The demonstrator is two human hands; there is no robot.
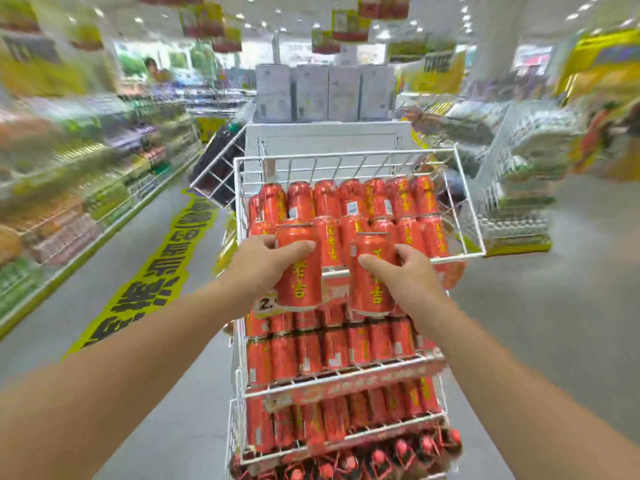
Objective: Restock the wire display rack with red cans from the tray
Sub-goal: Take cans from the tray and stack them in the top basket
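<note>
The left hand [266, 258] grips the left can [299, 278] near its top, thumb across the front and fingers curled behind. At 3 o'clock from it, the right hand [412, 271] holds the right can [372, 282] the same way. Both cans stand upright and apart, just in front of the front rail of the rack's [237, 202] top basket. Each is a smooth, glossy metal cylinder, red with yellow characters and a silvery rim on top. A price tag [265, 304] shows partly behind the left can's lower edge.

The rack is thin white wire, a grid on the back and sides, running from the centre down to 6 o'clock. Its top basket holds two rows of like cans [349, 202] leaning back. The tiers below are packed with more cans [332, 351] behind sloping wire rails. The lowest tier, at 6 o'clock, holds red, dark-topped goods too blurred to name.

The room is a shop aisle with a smooth grey floor [554, 306]. A yellow decal [149, 289] with black characters lies on it at 8 o'clock. Stocked shelves [69, 202] run along 9 o'clock, heavily blurred. Pale boxes [325, 93] stand stacked behind the rack at 12 o'clock, and signs [346, 26] hang from the ceiling above them.
</note>
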